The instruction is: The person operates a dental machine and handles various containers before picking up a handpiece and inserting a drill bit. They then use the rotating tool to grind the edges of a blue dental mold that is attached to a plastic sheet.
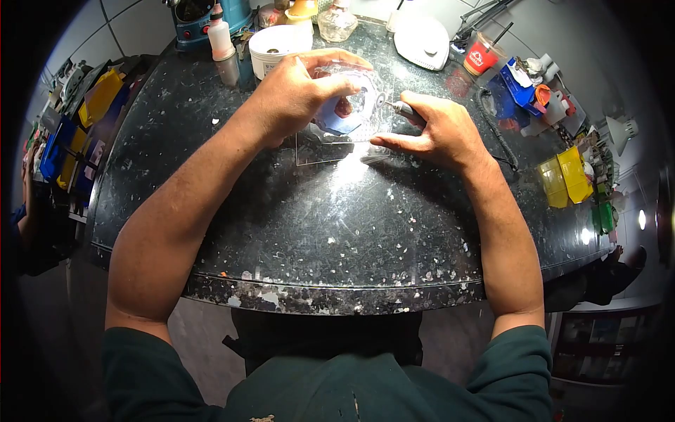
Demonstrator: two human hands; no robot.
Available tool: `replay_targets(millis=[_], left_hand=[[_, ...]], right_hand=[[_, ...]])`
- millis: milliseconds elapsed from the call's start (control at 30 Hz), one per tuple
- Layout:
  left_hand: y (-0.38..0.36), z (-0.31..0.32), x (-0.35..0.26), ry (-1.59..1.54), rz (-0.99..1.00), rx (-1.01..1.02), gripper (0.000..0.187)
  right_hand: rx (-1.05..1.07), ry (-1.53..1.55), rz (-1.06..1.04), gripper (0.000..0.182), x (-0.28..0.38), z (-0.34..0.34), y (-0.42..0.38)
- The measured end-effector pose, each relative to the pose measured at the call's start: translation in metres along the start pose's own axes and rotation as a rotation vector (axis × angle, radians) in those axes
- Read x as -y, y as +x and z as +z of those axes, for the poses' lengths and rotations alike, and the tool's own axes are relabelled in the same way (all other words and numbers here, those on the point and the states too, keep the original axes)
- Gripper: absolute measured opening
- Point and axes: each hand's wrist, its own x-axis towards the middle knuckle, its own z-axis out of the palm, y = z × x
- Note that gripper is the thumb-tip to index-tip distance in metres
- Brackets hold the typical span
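Observation:
My left hand (306, 95) is closed around a clear, brightly lit piece with a pale blue faceted part (339, 126) and a reddish-brown lump (343, 107) at its middle. Its thumb lies across the top of the piece. My right hand (444, 130) grips a slim metal rotary handpiece (406, 110), with the thumb reaching toward the piece. A small round disc (381, 100) sits at the tool's tip, right at the right edge of the clear piece. Beneath both lies a flat transparent sheet (309, 156) on the dark bench.
The speckled black bench (337, 239) has a chipped front edge. Behind my hands stand a white tub (271, 48), a dropper bottle (220, 39), a glass jar (338, 24) and a white fan-shaped device (422, 43). To the right are a red cup (481, 58), coiled cord (496, 126) and yellow bins (566, 176).

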Motion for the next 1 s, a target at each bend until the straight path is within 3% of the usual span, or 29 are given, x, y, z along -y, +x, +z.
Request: replay_targets(millis=[367, 533, 667, 733, 1000], left_hand=[[-0.0008, 0.0002, -0.0005, 0.002, 0.0, -0.002, 0.033], [0.0003, 0.0, 0.0011, -0.009, -0.01, 0.004, 0.033], [-0.0001, 0.0004, 0.0016, -0.015, -0.027, -0.004, 0.033], [-0.0001, -0.0001, 0.0013, 0.009, -0.007, -0.004, 0.033], [-0.0008, 0.0004, 0.0006, 0.006, 0.001, -0.003, 0.033]], right_hand=[[0.014, 0.0, 0.009, 0.054, 0.0026, -0.0027, 0.0009], [0.156, -0.084, 0.106, 0.059, 0.0067, -0.0085, 0.0032], [0.147, -0.082, 0.098, 0.06, 0.0046, -0.0056, 0.0022], [0.035, -0.015, 0.012, 0.054, -0.0001, -0.0002, 0.0001], [0.097, -0.049, 0.052, 0.056, 0.0035, -0.0038, 0.0011]])
